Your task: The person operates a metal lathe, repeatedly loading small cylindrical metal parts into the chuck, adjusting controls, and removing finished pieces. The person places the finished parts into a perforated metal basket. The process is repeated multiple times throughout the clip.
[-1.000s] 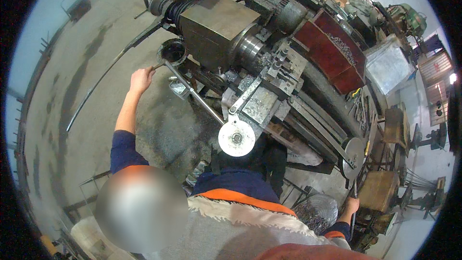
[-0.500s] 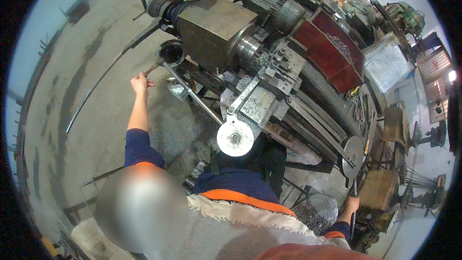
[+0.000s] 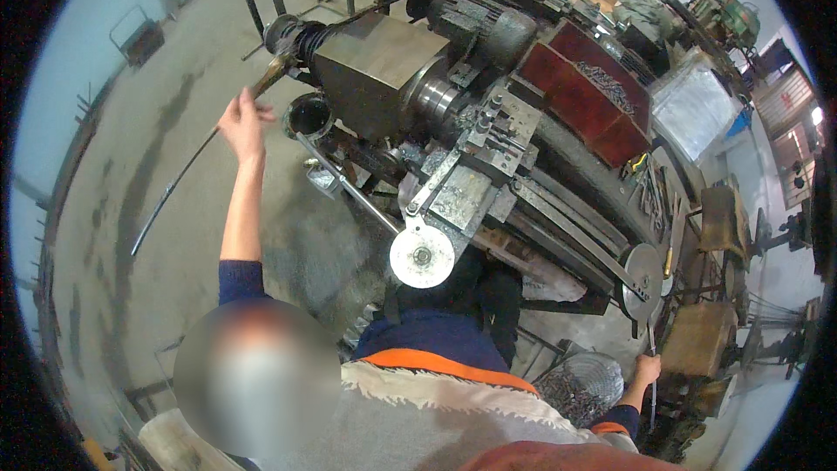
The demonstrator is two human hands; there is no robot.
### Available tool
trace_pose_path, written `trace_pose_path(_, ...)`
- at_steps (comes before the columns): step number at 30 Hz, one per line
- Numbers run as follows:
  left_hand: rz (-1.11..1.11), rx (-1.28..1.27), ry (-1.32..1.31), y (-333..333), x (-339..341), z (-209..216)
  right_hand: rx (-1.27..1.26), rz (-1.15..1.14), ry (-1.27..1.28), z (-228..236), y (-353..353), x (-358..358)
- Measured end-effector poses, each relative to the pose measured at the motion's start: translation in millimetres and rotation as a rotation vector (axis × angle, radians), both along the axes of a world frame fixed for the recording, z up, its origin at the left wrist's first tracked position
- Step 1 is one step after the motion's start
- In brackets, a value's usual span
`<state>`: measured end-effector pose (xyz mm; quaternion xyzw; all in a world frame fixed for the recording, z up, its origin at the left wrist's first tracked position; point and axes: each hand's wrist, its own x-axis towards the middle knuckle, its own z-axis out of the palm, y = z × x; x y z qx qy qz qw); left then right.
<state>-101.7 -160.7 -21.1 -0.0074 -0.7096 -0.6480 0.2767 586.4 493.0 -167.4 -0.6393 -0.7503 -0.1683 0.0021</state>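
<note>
My left hand point(image 3: 244, 126), arm stretched out to the far left, is closed on a brush point(image 3: 270, 76) with a brown handle. The brush tip is up at the dark spindle end point(image 3: 292, 39) of a lathe; I cannot tell whether it touches. A long thin bar point(image 3: 166, 201) runs down and left behind that hand. Just right of the brush sits a round pot point(image 3: 309, 115) with a dark inside. At the lower right my right hand point(image 3: 647, 370) is wrapped round a metal lever point(image 3: 651, 410) below the lathe's handwheel point(image 3: 641, 277).
The lathe's headstock point(image 3: 379, 61), chuck point(image 3: 436, 98) and tool post point(image 3: 493, 118) fill the middle. A pale round dial wheel point(image 3: 422, 256) stands near my lap. A red tray point(image 3: 567, 92) holds small metal parts. A wire basket point(image 3: 582, 388) of parts is beside my right arm.
My left hand has lifted the brush out of the dark pot and moved it up and away to the spindle end. My right hand keeps hold of the lever.
</note>
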Motion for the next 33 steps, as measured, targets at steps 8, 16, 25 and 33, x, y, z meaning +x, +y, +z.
trace_pose_path(8,-0.077,-0.674,0.465,81,-66,33,0.01,-0.109,0.121,4,-6,-10)
trace_pose_path(16,-0.072,-0.913,0.431,82,-58,44,0.118,-0.004,0.104,1,-10,-3)
trace_pose_path(25,-0.118,-0.873,0.452,51,-23,29,0.01,-0.065,0.077,-1,-2,-3)
trace_pose_path(33,-0.142,-0.829,0.495,43,-19,44,-0.03,-0.081,0.109,12,-10,-15)
